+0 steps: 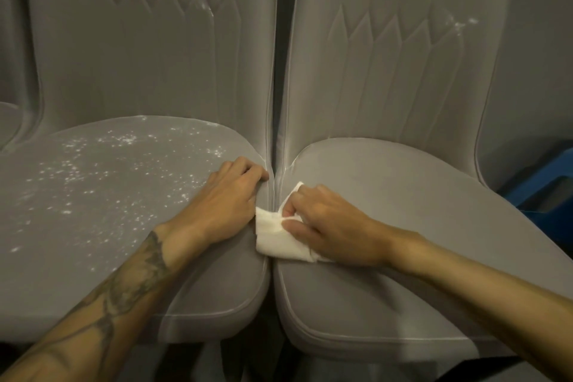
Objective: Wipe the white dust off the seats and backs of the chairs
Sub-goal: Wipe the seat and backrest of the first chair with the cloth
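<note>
Two grey upholstered chairs stand side by side. The left chair's seat (93, 211) is speckled with white dust (80, 164); its back (148, 49) shows faint white streaks. The right chair's seat (403, 195) looks free of dust, while its back (403, 56) carries a few white marks near the top. My right hand (328, 226) pinches a folded white cloth (276, 237) at the gap between the two seats. My left hand (226, 198) rests on the right edge of the left seat, fingers curled over the edge beside the cloth.
A dark narrow gap (280, 40) runs between the two chair backs. A blue object (545, 183) sits at the right behind the right chair. Part of another grey seat (7, 121) shows at the far left.
</note>
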A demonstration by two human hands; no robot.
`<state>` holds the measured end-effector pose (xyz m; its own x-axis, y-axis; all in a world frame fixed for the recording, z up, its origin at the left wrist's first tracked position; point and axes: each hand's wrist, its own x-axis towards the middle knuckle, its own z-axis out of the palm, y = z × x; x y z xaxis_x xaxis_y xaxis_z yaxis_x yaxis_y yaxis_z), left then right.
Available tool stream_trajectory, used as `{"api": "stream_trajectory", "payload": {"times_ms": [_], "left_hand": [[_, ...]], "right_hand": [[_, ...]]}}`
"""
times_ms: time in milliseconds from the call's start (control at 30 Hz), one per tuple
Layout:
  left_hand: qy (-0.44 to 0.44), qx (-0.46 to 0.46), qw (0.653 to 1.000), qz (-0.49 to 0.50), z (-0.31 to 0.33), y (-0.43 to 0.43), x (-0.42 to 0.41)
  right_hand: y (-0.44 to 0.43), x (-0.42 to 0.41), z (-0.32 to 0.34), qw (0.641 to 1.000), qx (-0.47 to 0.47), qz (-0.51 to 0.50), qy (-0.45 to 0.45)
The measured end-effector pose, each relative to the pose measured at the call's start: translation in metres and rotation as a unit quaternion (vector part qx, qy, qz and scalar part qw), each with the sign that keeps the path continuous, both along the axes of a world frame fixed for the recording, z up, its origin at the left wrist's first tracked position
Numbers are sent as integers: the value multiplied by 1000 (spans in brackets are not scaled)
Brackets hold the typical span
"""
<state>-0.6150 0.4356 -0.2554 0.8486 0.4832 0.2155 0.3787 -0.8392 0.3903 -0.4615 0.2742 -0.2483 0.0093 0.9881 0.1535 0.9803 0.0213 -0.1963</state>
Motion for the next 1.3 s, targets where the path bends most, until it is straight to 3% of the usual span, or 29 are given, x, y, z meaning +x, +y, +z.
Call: {"api": "stream_trajectory", "payload": {"times_ms": [167,333,400,600,767,867,1033,1100,1200,1300], "left_hand": [[3,7,1000,-11,1,0,1],[-5,11,1000,-7,2,-2,4],[-4,13,1000,-12,1,-5,6],[8,19,1000,-19,-2,-13,10],[0,34,999,-30,-8,-19,9],[-2,20,999,-35,-9,-18,6],[17,17,999,-43,-9,-13,0],[24,20,999,-42,-11,-9,-3],[30,27,998,-42,-15,-6,-7],[27,29,998,-41,-16,-9,-8]], "right_hand": [[35,11,9,988,-7,-153,-16],[-34,-34,5,999,45,1,10],[-50,-31,10,1000,28,3,4],[-18,-8,18,976,-16,-218,-19],[-82,-64,8,994,31,-97,-27],[-100,-67,11,992,4,-120,-35],[-51,-70,16,981,10,-176,-78],[-50,-79,12,983,11,-152,-102],[-84,-86,9,992,14,-110,-64],[-98,-85,9,989,-4,-136,-61]]}}
